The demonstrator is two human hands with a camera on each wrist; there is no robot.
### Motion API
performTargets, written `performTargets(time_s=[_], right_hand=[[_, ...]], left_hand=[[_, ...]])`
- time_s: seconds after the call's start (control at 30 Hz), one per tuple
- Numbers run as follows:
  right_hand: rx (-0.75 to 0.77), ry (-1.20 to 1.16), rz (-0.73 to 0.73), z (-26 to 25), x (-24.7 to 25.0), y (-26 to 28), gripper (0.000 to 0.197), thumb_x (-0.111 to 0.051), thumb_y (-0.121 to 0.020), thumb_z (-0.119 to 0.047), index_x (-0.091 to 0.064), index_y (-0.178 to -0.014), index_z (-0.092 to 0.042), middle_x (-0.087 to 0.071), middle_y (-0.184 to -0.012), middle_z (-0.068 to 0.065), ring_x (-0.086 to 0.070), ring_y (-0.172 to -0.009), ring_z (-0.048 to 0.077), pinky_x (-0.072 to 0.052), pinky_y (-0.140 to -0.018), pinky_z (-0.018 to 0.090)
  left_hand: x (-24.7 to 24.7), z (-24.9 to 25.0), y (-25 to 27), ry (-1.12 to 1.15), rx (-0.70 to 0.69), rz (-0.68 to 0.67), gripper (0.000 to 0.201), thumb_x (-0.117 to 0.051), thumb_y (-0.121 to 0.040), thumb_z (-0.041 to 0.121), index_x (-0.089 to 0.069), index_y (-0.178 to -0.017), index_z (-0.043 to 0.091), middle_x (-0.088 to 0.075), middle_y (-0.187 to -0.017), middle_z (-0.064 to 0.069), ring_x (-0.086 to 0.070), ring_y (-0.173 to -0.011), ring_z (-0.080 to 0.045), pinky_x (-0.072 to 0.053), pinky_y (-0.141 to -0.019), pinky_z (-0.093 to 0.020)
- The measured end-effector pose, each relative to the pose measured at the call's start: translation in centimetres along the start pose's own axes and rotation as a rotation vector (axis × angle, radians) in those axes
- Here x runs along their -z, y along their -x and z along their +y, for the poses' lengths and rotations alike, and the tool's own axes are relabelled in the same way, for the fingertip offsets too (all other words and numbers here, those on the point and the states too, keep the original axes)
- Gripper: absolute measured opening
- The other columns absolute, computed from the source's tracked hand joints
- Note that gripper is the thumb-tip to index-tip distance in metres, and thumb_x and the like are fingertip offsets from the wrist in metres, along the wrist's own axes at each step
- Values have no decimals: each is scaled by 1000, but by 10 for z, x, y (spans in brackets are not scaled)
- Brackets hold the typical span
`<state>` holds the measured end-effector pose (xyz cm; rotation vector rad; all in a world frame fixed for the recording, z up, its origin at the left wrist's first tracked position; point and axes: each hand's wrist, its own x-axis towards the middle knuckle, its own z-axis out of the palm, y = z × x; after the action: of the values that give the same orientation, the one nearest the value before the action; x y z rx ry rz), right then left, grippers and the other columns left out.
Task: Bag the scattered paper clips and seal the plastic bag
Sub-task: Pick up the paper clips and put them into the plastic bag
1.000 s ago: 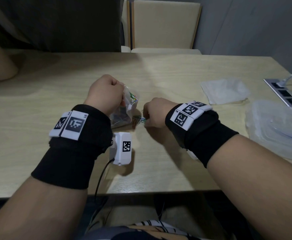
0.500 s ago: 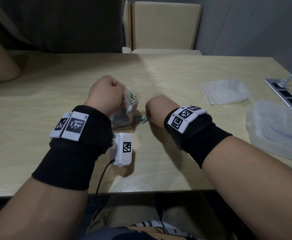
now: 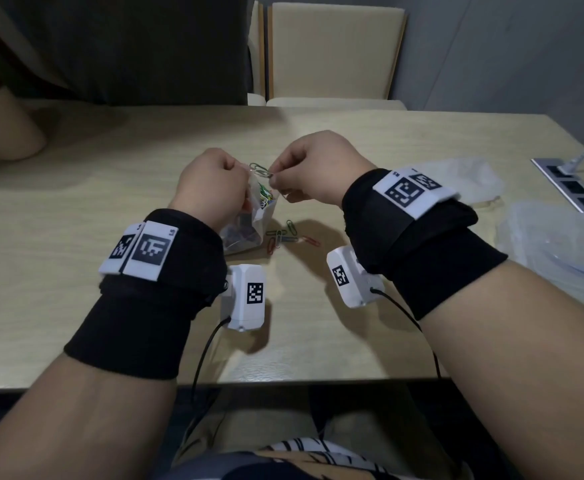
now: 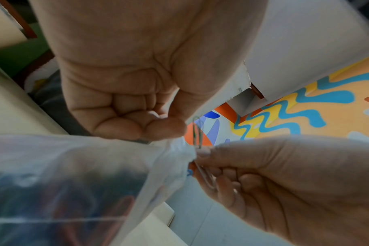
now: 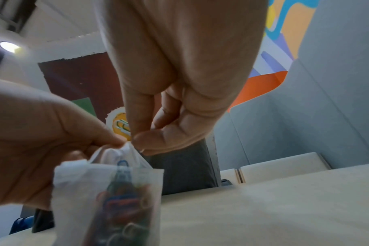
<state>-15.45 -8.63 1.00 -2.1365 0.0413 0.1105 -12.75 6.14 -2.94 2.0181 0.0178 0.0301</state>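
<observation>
My left hand [image 3: 243,190] grips the top of a small clear plastic bag [image 3: 249,226] that holds several coloured paper clips; the bag hangs down to the table. My right hand [image 3: 275,178] pinches a few paper clips [image 3: 261,170] just above the bag's mouth. From the left wrist, the pinched clips [image 4: 197,133] stand upright between my left hand [image 4: 169,128] and my right hand [image 4: 204,154]. The right wrist view shows my right hand [image 5: 137,139] at the bag [image 5: 107,199] rim, beside my left hand [image 5: 107,141]. Several loose clips [image 3: 283,237] lie on the table right of the bag.
The wooden table [image 3: 75,202] has its front edge near my body. A white tissue [image 3: 463,174], a clear plastic lid [image 3: 560,247] and a socket panel [image 3: 574,188] lie at the right. Another person's arm [image 3: 6,133] rests at far left. A chair [image 3: 332,53] stands behind.
My right hand has risen from the loose clips on the table to the bag's mouth, with clips pinched in it. My left hand has kept hold of the bag.
</observation>
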Motion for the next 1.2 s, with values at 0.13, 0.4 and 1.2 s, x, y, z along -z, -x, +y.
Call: performTargets(time_s=[0.13, 0.4, 1.2], right_hand=[[-43, 63, -69, -12, -10, -3, 5, -68, -85, -4, -73, -83, -5, -71, -79, 11, -71, -77, 23, -61, -78, 35], [10, 198, -66, -19, -8, -3, 12, -61, -91, -8, -59, -96, -18, -70, -96, 7, -72, -89, 22, -61, -78, 38], [-58, 940, -309, 36, -50, -17, 56, -64, -81, -54, -55, -122, -17, -47, -110, 9, -58, -94, 31, -46, -78, 34]], left_hand=[[2, 3, 3, -15, -3, 12, 24, -42, -96, 11, -50, -74, 17, -56, -57, -3, -52, -32, -7, -39, -40, -22], [6, 1, 0, 3, 5, 8, 22, -46, -97, 16, -52, -76, 18, -58, -65, -4, -55, -49, -18, -41, -51, -27], [12, -4, -6, 41, 5, 55, 20, -47, -91, 20, -55, -73, 24, -56, -70, 2, -56, -76, -29, -48, -74, -39]])
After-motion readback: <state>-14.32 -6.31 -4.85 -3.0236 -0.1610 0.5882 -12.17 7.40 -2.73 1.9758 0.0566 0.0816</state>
